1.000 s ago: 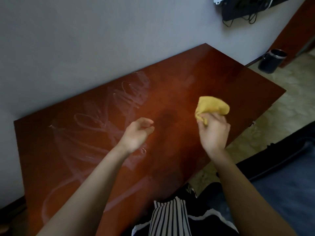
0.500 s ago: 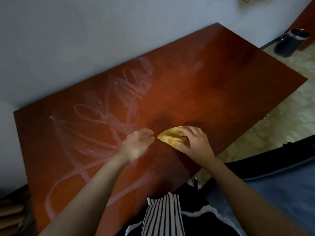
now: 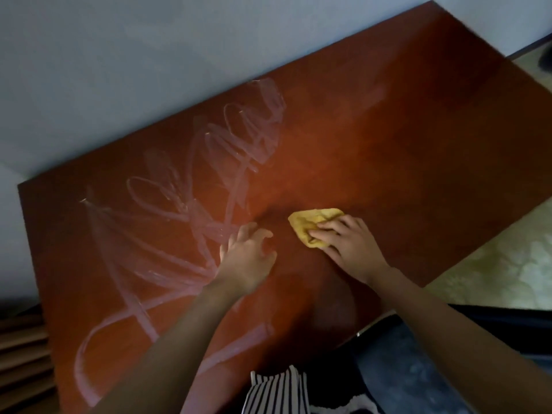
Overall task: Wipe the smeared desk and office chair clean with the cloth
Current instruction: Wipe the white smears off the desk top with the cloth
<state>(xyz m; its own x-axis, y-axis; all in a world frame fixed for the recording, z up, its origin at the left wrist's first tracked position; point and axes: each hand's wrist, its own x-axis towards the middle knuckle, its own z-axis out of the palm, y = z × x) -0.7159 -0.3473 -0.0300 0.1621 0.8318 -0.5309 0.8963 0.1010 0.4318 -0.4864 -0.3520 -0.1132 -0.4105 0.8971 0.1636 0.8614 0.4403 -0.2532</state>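
The reddish-brown desk [image 3: 418, 130] stands against a grey wall. Whitish looping smears [image 3: 167, 234] cover its left half. A crumpled yellow cloth [image 3: 310, 218] lies on the desk near the middle, just right of the smears. My right hand [image 3: 349, 246] holds it down, fingers over the top and thumb under its near edge. My left hand [image 3: 245, 258] rests on the desk beside the cloth, fingers loosely bent, fingertips at the edge of the smears, holding nothing. A dark blue-grey surface [image 3: 403, 369] at the lower right may be the chair seat.
The grey wall [image 3: 149, 70] runs along the desk's far edge. Pale patterned floor [image 3: 493, 264] shows past the desk's right edge. Brown wooden slats [image 3: 21, 354] sit low at the left. My striped clothing [image 3: 277, 392] is at the bottom.
My right hand brought the cloth down from the air onto the desk, then slid it slightly right. My left hand dropped to rest on the desk. The view moved closer and lower.
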